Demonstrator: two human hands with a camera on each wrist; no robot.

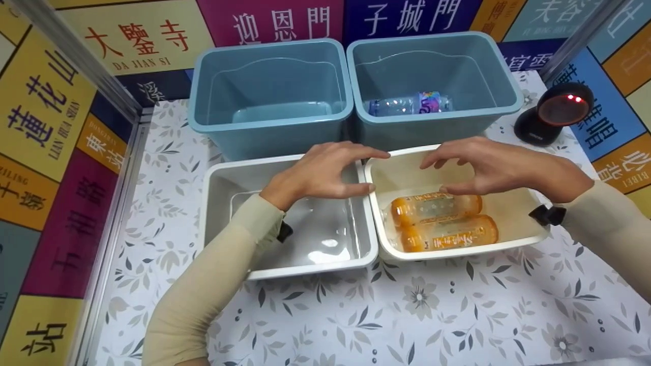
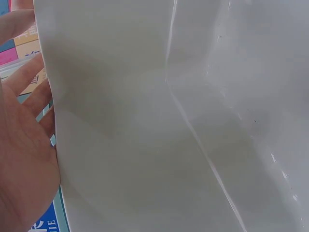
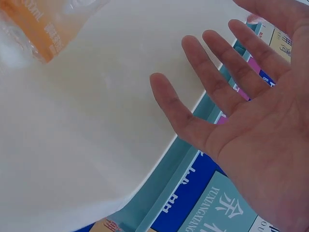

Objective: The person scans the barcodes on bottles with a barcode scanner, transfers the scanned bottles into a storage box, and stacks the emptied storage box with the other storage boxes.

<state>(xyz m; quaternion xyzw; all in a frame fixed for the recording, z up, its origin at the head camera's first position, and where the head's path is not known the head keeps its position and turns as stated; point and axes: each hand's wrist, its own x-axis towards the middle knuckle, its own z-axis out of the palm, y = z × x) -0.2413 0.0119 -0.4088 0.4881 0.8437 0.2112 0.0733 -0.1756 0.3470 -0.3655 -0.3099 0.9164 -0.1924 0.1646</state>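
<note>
Two clear bottles with orange labels, an upper one (image 1: 436, 209) and a lower one (image 1: 450, 234), lie side by side in the cream bin (image 1: 460, 252). My right hand (image 1: 491, 165) hovers over this bin, thumb and fingers apart; in the right wrist view the hand (image 3: 251, 106) has spread fingers and holds nothing. Above the right side of the white bin (image 1: 315, 271) is my left hand (image 1: 325, 173), its fingers and thumb pointing at the rims where both bins meet. Whether it touches the rims I cannot tell. The left wrist view shows its empty palm (image 2: 26, 140).
Behind stand two blue bins, a left one (image 1: 274, 124) and a right one (image 1: 447, 114). A clear bottle (image 1: 402, 105) with a purple label lies in the right one. At the far right is a black device (image 1: 552, 116) with red lights. Printed panels (image 1: 56, 203) wall the table.
</note>
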